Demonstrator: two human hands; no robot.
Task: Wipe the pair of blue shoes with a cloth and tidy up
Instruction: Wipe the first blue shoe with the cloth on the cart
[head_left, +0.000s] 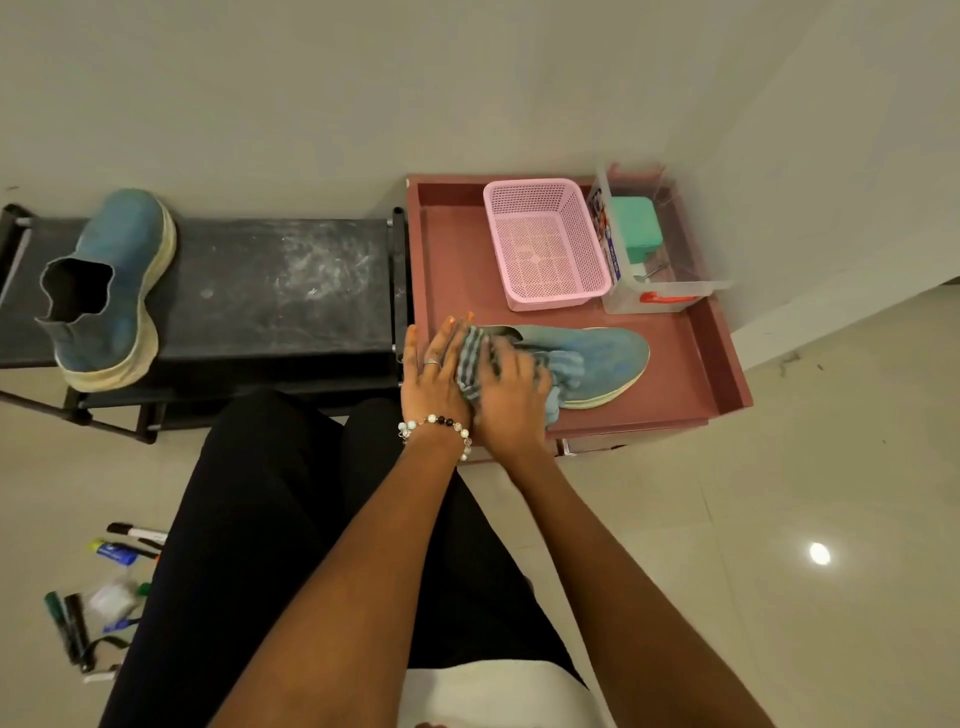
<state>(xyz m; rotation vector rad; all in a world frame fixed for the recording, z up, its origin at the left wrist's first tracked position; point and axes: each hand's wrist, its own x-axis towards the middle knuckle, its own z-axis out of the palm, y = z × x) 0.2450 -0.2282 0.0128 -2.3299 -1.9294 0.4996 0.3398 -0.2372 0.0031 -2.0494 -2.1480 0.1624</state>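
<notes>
One blue shoe with a pale sole lies on its side on the pink tray table, toe to the right. My right hand presses a striped blue-grey cloth onto its heel end, fingers curled over the cloth. With straight fingers, my left hand rests flat against the shoe's heel and the cloth's left edge. The second blue shoe stands apart on the black bench at the left, opening toward me.
At the back of the tray stand a pink mesh basket and a clear box holding a green item. Markers and small items lie on the tiled floor at lower left. A wall stands close behind.
</notes>
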